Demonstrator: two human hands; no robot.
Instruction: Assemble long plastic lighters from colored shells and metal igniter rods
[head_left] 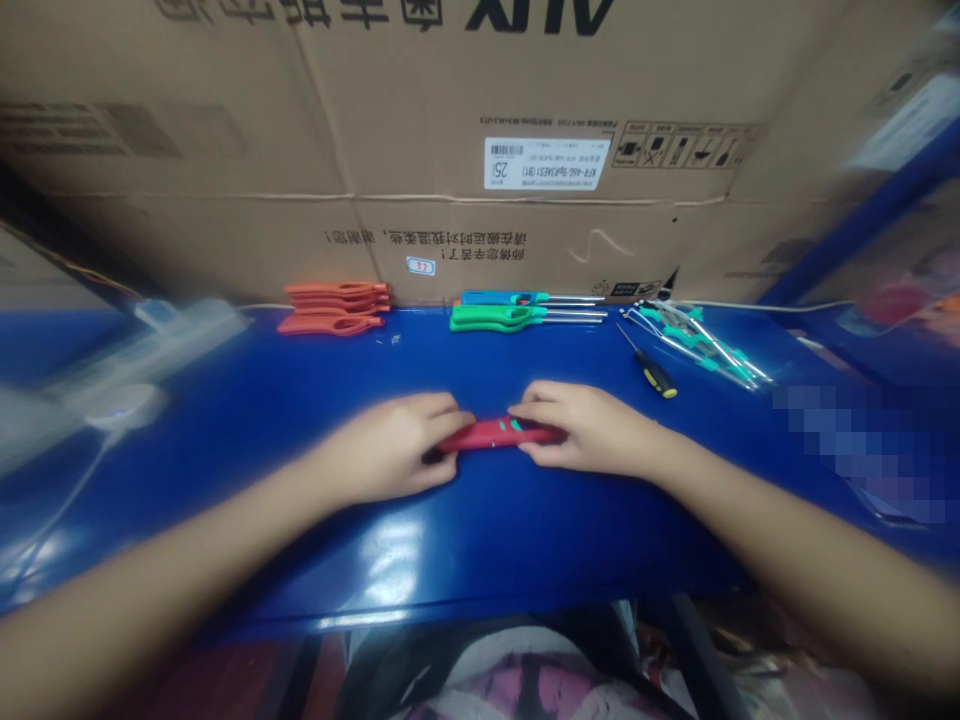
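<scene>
A red lighter handle (484, 434) with green bits showing in its opening lies level between my two hands, just over the blue table (300, 560). My left hand (409, 445) is closed round its left end. The fingers of my right hand (574, 425) pinch its right end. My fingers hide both ends of the handle. Behind it rest green and blue lighters (491, 318) with metal tubes pointing right. Orange lighter handles (334, 308) are stacked to the left of those.
A black and yellow screwdriver (655, 372) lies right of the lighters. Beyond it are metal tubes with green parts (697, 340). A cardboard sheet (420, 150) stands along the back edge. At left sit a power strip (165, 350) and a white plug-in device (124, 405) with a cable.
</scene>
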